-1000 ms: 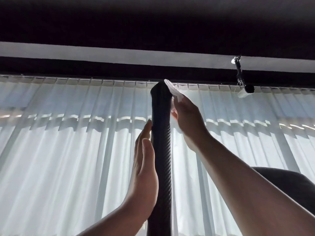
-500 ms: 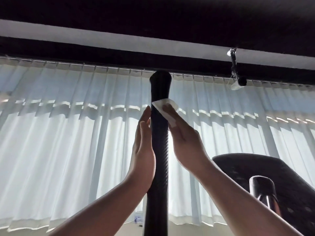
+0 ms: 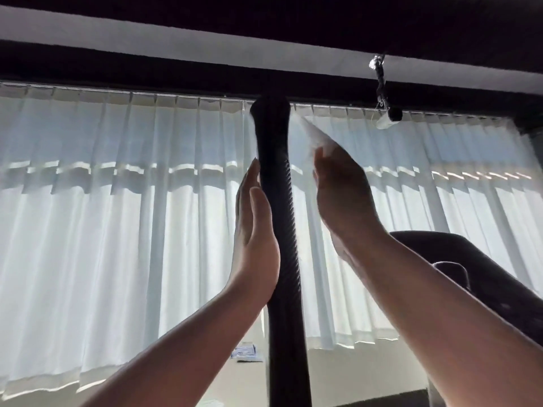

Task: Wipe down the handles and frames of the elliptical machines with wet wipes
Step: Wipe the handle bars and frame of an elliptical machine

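Wipe (image 3: 318, 139) has come off the handle (image 3: 274, 183): half a second ago my right hand (image 3: 342, 198) pressed it against the grip below the rounded top, and now it flaps free just to the right of the pole, pinched at my fingertips. My left hand (image 3: 255, 230) stays flat and open, fingers straight, palm resting along the handle's left side to steady it. I judge the upper grip is mostly done on this side; next I would likely bring the wipe back on and work down.
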Tool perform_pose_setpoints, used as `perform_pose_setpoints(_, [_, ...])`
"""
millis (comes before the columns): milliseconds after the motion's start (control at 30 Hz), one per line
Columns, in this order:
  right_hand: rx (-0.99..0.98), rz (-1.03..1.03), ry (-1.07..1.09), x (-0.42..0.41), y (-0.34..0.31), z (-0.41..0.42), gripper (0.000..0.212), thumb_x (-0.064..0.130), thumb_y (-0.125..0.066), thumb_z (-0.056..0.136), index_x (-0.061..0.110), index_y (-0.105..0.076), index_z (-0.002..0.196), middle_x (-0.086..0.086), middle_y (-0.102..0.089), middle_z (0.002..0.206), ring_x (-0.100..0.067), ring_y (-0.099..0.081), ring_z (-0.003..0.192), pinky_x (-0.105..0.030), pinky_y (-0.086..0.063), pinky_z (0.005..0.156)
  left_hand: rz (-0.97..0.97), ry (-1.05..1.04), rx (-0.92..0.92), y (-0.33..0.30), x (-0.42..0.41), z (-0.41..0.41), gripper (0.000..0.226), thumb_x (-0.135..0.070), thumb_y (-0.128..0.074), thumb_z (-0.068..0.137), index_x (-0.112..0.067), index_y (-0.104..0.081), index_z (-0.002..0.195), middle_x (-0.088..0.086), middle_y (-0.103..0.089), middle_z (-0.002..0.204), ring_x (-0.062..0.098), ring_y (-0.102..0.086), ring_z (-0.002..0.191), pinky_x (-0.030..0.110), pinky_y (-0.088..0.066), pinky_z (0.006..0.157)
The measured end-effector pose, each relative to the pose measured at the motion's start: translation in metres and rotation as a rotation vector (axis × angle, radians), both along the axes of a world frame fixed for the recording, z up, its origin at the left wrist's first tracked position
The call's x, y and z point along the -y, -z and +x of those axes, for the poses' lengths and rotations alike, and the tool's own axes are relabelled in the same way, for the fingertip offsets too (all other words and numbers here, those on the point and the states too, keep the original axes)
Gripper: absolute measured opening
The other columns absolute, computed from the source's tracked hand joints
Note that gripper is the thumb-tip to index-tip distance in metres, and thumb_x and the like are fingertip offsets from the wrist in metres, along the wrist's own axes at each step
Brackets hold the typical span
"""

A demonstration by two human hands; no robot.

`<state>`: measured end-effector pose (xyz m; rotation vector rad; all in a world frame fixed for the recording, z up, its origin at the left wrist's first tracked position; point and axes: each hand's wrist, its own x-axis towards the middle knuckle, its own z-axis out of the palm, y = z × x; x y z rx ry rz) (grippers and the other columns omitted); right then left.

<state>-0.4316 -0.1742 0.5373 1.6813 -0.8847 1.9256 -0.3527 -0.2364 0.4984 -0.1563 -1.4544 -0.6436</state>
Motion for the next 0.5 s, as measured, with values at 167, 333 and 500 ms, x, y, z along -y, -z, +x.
perform_pose_setpoints(167, [-0.102, 0.146, 0.020, 0.015, 0.019, 0.006, 0.039, 0.017, -0.035, 0.107, 0.030, -0.052, 0.140, 0.017, -0.049, 0.145, 0.015, -0.053, 0.109, 0.001, -0.036, 0.082, 0.063, 0.012, 0.102, 0.020, -0.001, 0.015, 0.040, -0.062, -0.020, 0.089, -0.063, -0.025, 0.128, -0.024, -0.025, 0.156, -0.005, -0.024, 0.143, 0.030, -0.020, 0.119])
perform_pose_setpoints(333, [-0.033, 0.206, -0.182, -0.003, 0.135, 0.009, 0.036, 0.020, -0.037, 0.107, 0.035, -0.053, 0.135, 0.011, -0.052, 0.144, 0.000, -0.039, 0.137, -0.009, -0.033, 0.106, 0.228, 0.210, 0.103, 0.077, -0.007, 0.047, 0.052, -0.075, -0.028, 0.078, -0.060, -0.039, 0.127, -0.027, -0.043, 0.145, -0.005, -0.048, 0.127, 0.028, -0.033, 0.108])
perform_pose_setpoints(500, [-0.080, 0.282, -0.050, -0.020, 0.235, 0.015, 0.045, 0.053, -0.039, 0.100, 0.033, -0.052, 0.138, 0.017, -0.041, 0.151, -0.007, -0.037, 0.141, -0.011, -0.030, 0.108, 0.393, 0.301, 0.225, 0.127, -0.022, 0.062, 0.037, -0.066, -0.044, 0.089, -0.058, -0.045, 0.126, -0.027, -0.053, 0.133, -0.005, -0.057, 0.115, 0.022, -0.043, 0.089])
